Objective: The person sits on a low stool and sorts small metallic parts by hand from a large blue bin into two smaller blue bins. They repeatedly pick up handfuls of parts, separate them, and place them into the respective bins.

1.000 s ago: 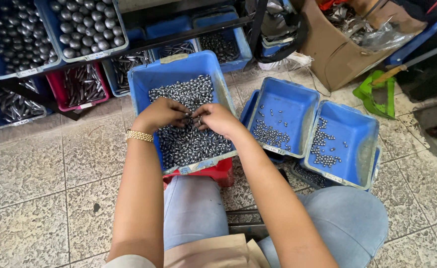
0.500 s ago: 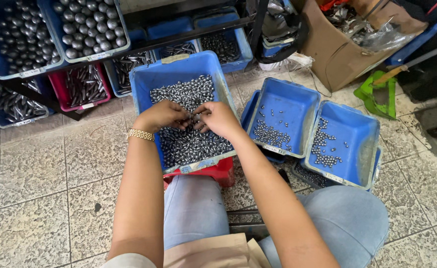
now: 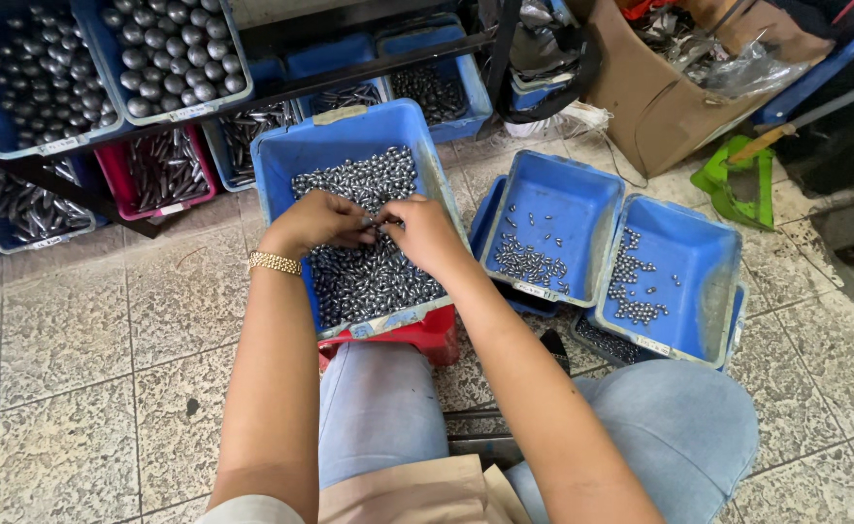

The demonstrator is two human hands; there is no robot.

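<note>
Both hands meet over the blue bin (image 3: 281,160) of small, shiny grey metal pieces (image 3: 369,281). The left hand (image 3: 315,221) and right hand (image 3: 427,233) are curled, fingertips pinching pieces between them. At 3 o'clock sit two blue trays (image 3: 582,209), sparsely filled. At 11 o'clock, bins of round balls (image 3: 170,49). Speckled tile floor (image 3: 68,330).

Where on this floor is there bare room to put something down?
The tiled floor left of the left hand and below the red bin lies bare. A smaller bare patch lies at the far right, below the green tool. Crowded: the big blue bin under both hands, and the two blue trays beside the right hand.
</note>
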